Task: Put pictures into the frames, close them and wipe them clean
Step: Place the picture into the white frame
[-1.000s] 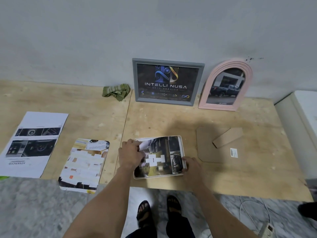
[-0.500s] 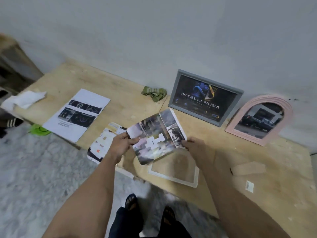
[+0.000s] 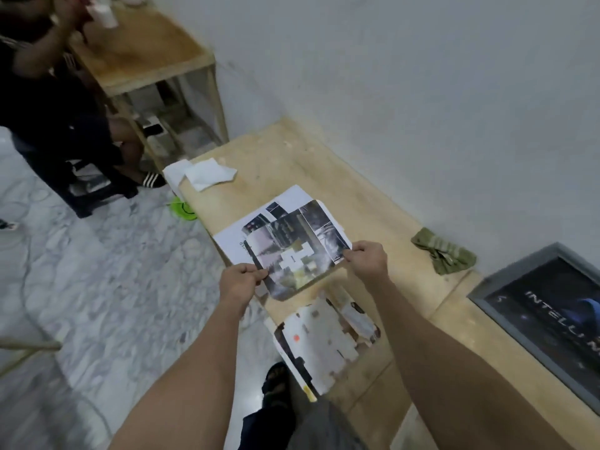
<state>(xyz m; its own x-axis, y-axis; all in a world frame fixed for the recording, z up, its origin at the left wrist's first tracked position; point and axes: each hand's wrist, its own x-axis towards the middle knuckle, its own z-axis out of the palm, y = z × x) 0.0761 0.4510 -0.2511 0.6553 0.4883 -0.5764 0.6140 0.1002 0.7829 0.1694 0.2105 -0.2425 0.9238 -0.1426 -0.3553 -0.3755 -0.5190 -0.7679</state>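
pinching the printed picture (image 3: 297, 251) by opposite edges at frame centre, left hand (image 3: 238, 282) and right hand (image 3: 368, 259) fingers are holding it taut above the tabletop (image 3: 373, 216), probably so it stays flat for framing.

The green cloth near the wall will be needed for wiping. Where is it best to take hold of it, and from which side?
The green cloth lies crumpled on the table, apart from everything else. Its raised folds in the middle give the easiest pinch. Come from above with the right hand, which is nearer, after it lets go of the picture.
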